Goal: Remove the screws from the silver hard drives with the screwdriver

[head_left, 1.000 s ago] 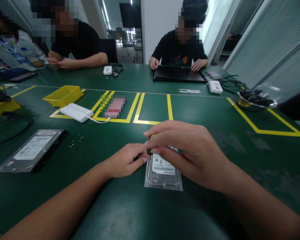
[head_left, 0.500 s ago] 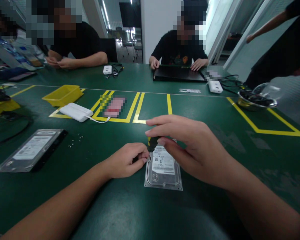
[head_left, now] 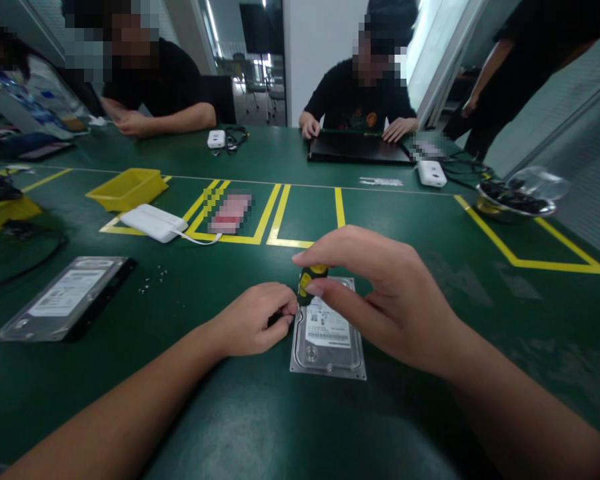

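A hard drive (head_left: 329, 357) with a white label lies flat on the green table, partly covered by my right hand (head_left: 375, 293). Thumb and forefinger of that hand close round the black and yellow handle of a screwdriver (head_left: 306, 283), which stands nearly upright over the drive's left edge. My left hand (head_left: 257, 320) rests at that same edge, fingers curled together beside the screwdriver's lower end. What its fingertips pinch, if anything, is hidden. Several tiny screws (head_left: 153, 280) are scattered to the left, near a second hard drive (head_left: 63, 297).
Beyond my hands are a white power bank (head_left: 153, 222), a blurred pink item (head_left: 231, 213) and a yellow tray (head_left: 129, 189). A metal bowl (head_left: 515, 203) of dark items stands at right. Across the table, a person rests both hands on a black laptop (head_left: 360, 148).
My right hand's fingers have shifted round the screwdriver handle, showing more of its yellow part. The left hand has barely moved. In the background, the standing person at right has moved left.
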{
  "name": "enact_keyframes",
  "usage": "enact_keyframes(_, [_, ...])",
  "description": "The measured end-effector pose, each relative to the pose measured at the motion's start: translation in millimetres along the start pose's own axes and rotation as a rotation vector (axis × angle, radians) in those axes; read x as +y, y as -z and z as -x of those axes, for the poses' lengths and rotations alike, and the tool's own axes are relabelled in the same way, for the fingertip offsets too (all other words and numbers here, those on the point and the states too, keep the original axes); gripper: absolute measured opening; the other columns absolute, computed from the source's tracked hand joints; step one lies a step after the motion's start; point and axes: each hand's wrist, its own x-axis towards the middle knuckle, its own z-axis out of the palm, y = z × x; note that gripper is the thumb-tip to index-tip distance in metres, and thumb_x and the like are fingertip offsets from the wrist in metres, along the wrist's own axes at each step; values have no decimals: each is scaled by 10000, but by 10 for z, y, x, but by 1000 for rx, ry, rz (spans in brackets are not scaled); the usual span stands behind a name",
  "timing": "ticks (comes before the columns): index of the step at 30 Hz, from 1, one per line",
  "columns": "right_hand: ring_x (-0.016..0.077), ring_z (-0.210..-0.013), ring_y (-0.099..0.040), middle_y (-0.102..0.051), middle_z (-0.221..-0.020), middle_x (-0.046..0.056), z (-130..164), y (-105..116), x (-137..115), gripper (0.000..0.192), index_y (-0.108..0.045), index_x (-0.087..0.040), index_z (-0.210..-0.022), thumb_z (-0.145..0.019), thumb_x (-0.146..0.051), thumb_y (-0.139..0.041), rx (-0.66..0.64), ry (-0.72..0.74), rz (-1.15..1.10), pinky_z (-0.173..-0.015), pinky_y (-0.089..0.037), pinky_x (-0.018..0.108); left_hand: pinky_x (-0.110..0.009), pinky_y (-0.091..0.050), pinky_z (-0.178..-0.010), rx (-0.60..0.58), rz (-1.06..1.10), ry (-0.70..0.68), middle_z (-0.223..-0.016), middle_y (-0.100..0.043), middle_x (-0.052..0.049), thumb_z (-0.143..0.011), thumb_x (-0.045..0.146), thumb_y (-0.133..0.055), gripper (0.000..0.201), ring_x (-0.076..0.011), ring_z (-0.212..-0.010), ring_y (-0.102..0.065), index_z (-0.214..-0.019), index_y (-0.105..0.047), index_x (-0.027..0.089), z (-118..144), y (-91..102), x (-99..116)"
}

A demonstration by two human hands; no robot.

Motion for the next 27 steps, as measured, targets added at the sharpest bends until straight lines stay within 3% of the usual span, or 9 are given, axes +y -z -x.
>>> enact_keyframes(12, [155, -1099, -636, -709, -1159, 51, 6, 18, -3, 263, -661, -182, -1102, -903, -86, -518, -22, -27, -21, -967, -503, 320, -303, -411, -720, -37, 22, 37, -823, -564, -11, -844, 154, -507, 39, -159, -747, -508, -872, -518, 179, -14, 4, 13])
enact_keyframes(18, [156, -975, -613, -660, -1031, 64, -7, -36, 22, 143, -697, -174, -1011, -897, -231, -634, 38, -56, 35, -801, -513, 288, -294, -398, -691, -16, 6, 27, -788, -555, -2, -841, 151, -525, 36, -154, -722, -511, -827, -518, 183, -4, -15, -13])
enact_keyframes(23, [151, -980, -637, -703, -1083, 51, -8, -77, 25, 239, -639, -168, -1139, -904, -167, -597, 70, -57, -1, -870, -516, 301, -289, -395, -681, -16, 4, 26, -763, -553, 5, -835, 142, -521, 41, -149, -700, -508, -838, -516, 183, -1, -14, -4])
enact_keyframes(27, [159, -1085, -636, -704, -1162, 55, -12, -97, 5, 270, -639, -177, -1128, -904, -89, -518, 39, -50, -71, -952, -503, 323, -293, -405, -691, -8, -5, 24, -790, -565, -4, -828, 150, -514, 44, -156, -723, -515, -858, -521, 181, -5, -16, -1])
